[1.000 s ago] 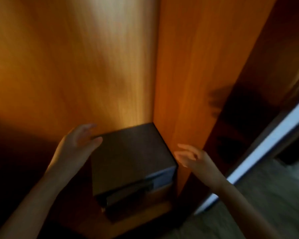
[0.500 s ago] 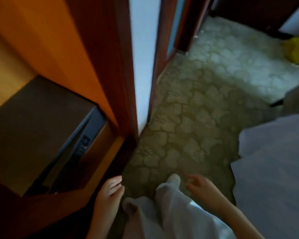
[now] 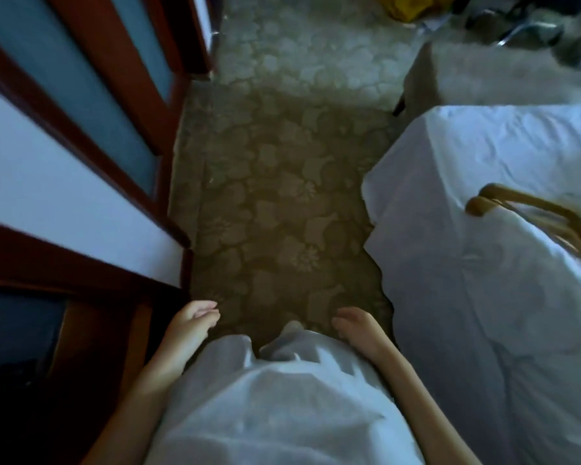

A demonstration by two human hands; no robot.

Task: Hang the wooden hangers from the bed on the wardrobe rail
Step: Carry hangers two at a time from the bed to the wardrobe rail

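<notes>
Wooden hangers (image 3: 537, 213) lie on the white-sheeted bed (image 3: 467, 297) at the right edge, partly cut off by the frame. My left hand (image 3: 192, 325) hangs low at my side with loosely curled fingers and holds nothing. My right hand (image 3: 356, 327) hangs the same way, empty, close to the bed's near corner. The wardrobe's dark wooden frame (image 3: 81, 283) is at the lower left; its rail is out of view.
A patterned floor (image 3: 275, 196) runs between the wardrobe and the bed. A door with a red-brown frame (image 3: 121, 95) stands at the left. A grey upholstered seat (image 3: 483, 75) sits beyond the bed, with a yellow object (image 3: 406, 8) on the far floor.
My view has swung from the wardrobe interior to the right, toward the bed. Both hands have dropped to my sides. The hangers on the bed have come into sight.
</notes>
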